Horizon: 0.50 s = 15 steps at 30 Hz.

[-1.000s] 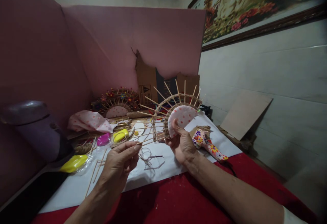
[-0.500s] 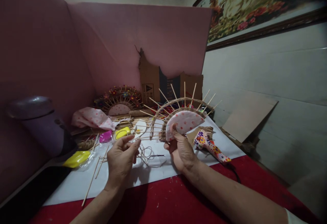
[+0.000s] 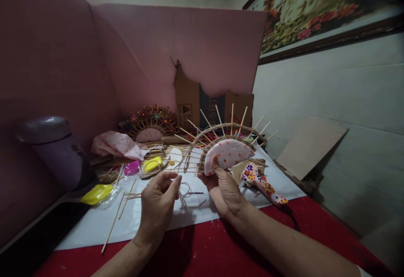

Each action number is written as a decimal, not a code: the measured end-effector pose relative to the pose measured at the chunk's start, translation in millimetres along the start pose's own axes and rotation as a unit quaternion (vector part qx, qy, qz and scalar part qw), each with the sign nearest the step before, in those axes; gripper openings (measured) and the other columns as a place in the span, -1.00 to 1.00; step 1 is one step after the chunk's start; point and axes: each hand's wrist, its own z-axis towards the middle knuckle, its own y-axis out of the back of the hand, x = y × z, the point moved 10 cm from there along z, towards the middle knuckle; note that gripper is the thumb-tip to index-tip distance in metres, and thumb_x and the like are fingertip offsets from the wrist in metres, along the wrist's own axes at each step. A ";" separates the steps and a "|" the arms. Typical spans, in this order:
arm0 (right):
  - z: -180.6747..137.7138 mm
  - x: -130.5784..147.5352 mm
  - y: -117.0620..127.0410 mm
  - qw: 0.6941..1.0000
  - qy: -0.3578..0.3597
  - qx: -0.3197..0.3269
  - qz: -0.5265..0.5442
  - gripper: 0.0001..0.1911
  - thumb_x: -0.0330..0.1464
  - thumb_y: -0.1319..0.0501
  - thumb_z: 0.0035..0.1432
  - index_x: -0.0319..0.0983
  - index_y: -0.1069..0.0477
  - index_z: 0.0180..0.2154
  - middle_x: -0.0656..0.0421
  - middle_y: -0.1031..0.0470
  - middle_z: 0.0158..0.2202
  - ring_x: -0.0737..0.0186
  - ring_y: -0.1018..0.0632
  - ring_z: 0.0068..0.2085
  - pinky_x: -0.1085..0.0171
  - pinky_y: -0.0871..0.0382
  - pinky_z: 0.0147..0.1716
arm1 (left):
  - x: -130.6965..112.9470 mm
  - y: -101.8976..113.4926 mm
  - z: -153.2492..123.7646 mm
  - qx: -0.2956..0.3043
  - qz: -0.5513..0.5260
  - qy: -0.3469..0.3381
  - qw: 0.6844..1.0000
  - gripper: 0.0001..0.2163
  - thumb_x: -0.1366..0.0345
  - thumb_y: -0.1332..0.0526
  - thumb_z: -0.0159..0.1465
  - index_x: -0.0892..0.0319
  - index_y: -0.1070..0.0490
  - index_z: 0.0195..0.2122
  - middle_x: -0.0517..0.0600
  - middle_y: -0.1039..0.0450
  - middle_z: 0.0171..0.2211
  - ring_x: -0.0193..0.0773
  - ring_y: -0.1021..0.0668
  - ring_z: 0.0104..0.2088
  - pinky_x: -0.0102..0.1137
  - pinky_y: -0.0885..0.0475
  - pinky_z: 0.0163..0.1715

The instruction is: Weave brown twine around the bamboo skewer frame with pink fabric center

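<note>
My right hand grips the base of a half-round woven fan piece, its centre covered in white cloth with red dots and thin bamboo sticks radiating from a cane rim. It is held upright above the white sheet. My left hand is just left of it, fingers curled with thumb and forefinger pinched on a thin cane strand that loops over the sheet.
A glue gun with a flowery pattern lies right of my hand. Further back are a finished fan, dotted cloth, loose sticks, yellow and pink packets, a purple lamp and cardboard.
The fan piece has tilted and dropped a little, its sticks now fanning to the right. My left hand has sunk lower and moved right, closer to the strand.
</note>
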 end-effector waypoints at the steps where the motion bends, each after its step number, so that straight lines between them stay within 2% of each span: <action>1: -0.5 -1.3 -0.9 1.000 -0.005 0.004 0.000 -0.64 -0.30 -0.43 -0.30 -0.24 -0.36 -0.42 0.33 -0.43 -0.54 0.40 -0.43 -0.50 0.34 -0.44 -0.53 | -2.1 -1.9 -1.1 0.009 -0.001 -0.006 1.000 -0.85 0.24 -0.22 0.06 0.20 -0.37 -0.41 -0.18 -0.25 -0.72 -0.42 -0.30 -0.68 -0.51 -0.20 -0.67; 5: -2.0 -5.1 -4.4 1.000 -0.022 0.019 -0.001 -0.68 -0.28 -0.42 -0.29 -0.25 -0.36 -0.48 0.33 -0.42 -0.56 0.40 -0.44 -0.49 0.36 -0.42 -0.53 | -9.0 -6.2 -4.7 0.026 -0.003 -0.025 0.999 -0.86 0.26 -0.22 0.06 0.21 -0.42 -0.40 -0.18 -0.20 -0.72 -0.42 -0.26 -0.67 -0.50 -0.15 -0.67; 9: -1.8 -4.6 -3.6 1.000 -0.022 0.013 0.000 -0.68 -0.28 -0.42 -0.29 -0.23 -0.37 -0.46 0.34 -0.43 -0.56 0.39 -0.44 -0.50 0.34 -0.42 -0.54 | -7.0 -5.3 -4.4 0.024 -0.015 -0.015 0.999 -0.86 0.26 -0.22 0.06 0.20 -0.41 -0.39 -0.22 -0.05 -0.74 -0.45 -0.15 -0.69 -0.51 -0.02 -0.70; 12: -1.9 -5.0 -4.3 1.000 -0.023 0.016 -0.001 -0.67 -0.28 -0.43 -0.30 -0.23 -0.37 -0.45 0.34 -0.44 -0.55 0.39 -0.44 -0.51 0.35 -0.42 -0.54 | -8.9 -2.8 -3.8 0.016 -0.004 -0.020 1.000 -0.81 0.26 -0.22 0.06 0.18 -0.38 -0.29 -0.26 0.02 -0.75 -0.46 -0.07 -0.71 -0.51 0.05 -0.71; 15: -3.3 -6.1 -6.8 0.999 -0.023 0.029 -0.011 -0.67 -0.28 -0.42 -0.29 -0.25 -0.37 -0.47 0.32 -0.44 -0.56 0.40 -0.44 -0.51 0.36 -0.41 -0.54 | -11.1 0.4 -3.6 0.004 0.027 -0.022 0.999 -0.72 0.24 -0.22 0.06 0.17 -0.36 -0.19 -0.26 -0.01 -0.77 -0.45 -0.08 -0.73 -0.50 0.04 -0.71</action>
